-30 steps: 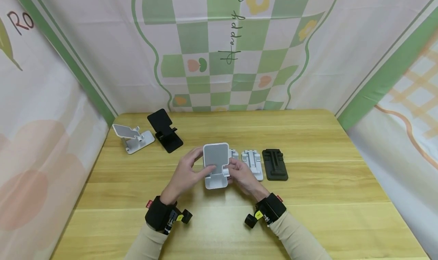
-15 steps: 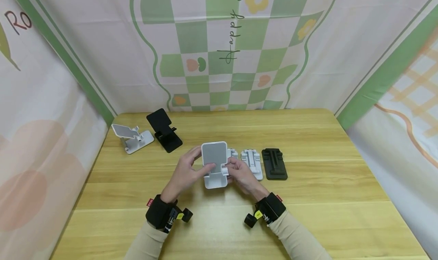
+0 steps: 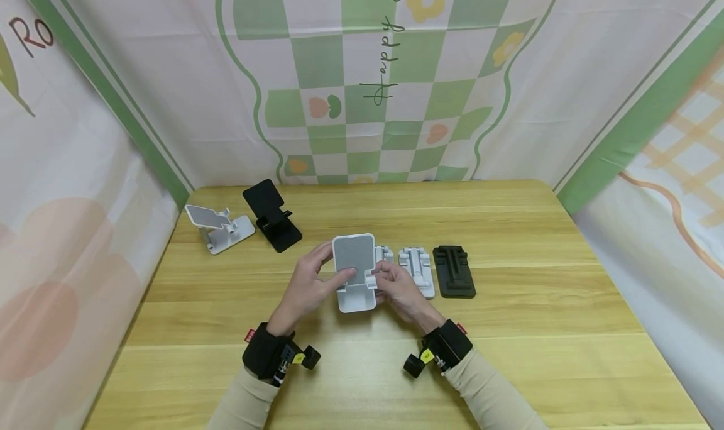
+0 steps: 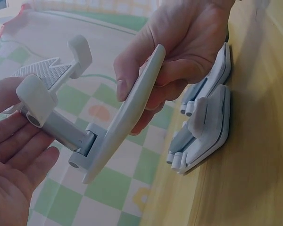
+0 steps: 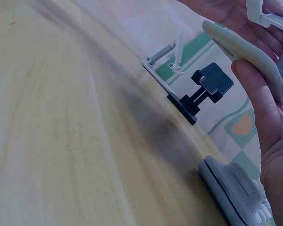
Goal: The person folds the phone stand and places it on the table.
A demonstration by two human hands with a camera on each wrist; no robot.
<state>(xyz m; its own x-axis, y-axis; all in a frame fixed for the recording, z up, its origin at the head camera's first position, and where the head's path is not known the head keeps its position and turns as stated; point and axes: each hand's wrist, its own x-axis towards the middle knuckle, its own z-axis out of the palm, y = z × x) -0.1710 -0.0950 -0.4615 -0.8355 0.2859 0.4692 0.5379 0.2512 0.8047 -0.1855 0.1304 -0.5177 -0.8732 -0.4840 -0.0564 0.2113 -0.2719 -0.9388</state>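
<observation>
Both hands hold an unfolded white phone stand [image 3: 356, 299] with a grey pad, raised above the table. My left hand [image 3: 308, 285] grips its back plate, thumb over the grey pad and fingers behind. My right hand [image 3: 403, 292] pinches the edge of the stand's base [image 4: 127, 113], as the left wrist view shows. The stand's metal arm [image 4: 63, 129] joins the base to the plate. Just behind the right hand lie a folded white stand [image 3: 417, 268] and another folded white stand [image 3: 386, 254], partly hidden by the held one.
A folded black stand [image 3: 454, 271] lies at the right end of the row. On the far left of the wooden table [image 3: 509, 354] stand an unfolded white stand [image 3: 220, 227] and an unfolded black stand [image 3: 273, 215]. A patterned cloth [image 3: 362, 128] hangs behind the table.
The held stand has shifted very slightly left since a second ago. Both hands keep their grip, and the other stands have not moved.
</observation>
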